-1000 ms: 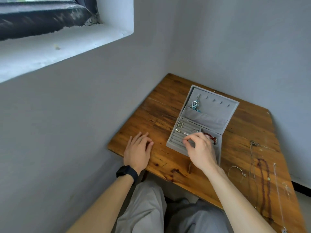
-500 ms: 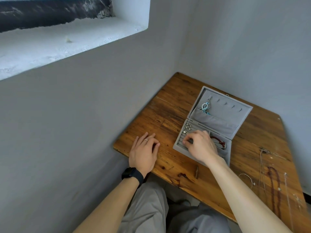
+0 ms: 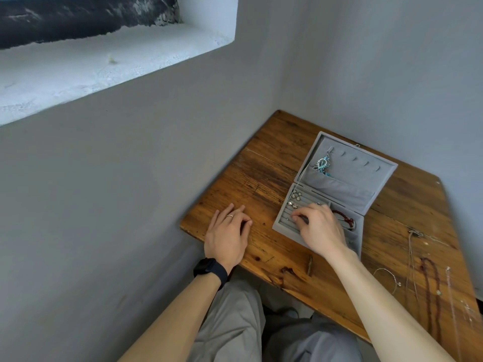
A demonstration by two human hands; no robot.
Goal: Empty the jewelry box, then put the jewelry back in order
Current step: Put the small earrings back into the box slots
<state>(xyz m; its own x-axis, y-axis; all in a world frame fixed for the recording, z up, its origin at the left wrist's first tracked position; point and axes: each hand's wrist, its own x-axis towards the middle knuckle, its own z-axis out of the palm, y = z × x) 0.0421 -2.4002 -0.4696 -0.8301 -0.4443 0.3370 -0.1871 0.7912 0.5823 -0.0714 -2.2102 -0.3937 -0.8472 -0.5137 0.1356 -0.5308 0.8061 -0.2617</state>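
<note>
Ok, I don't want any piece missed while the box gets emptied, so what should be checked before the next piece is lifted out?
1. Jewelry box lid open: ok, it leans back.
2. Right hand has a grip on a piece in the ring rows: cannot tell, its curled fingers hide it.
3. Left hand free to steady the box: ok, it rests on the table beside the box, holding nothing.
4. Box emptied: not ok; studs, red bracelet and blue pendant are inside.
5. Room to lay pieces out: ok, there is bare wood near the necklaces.
</note>
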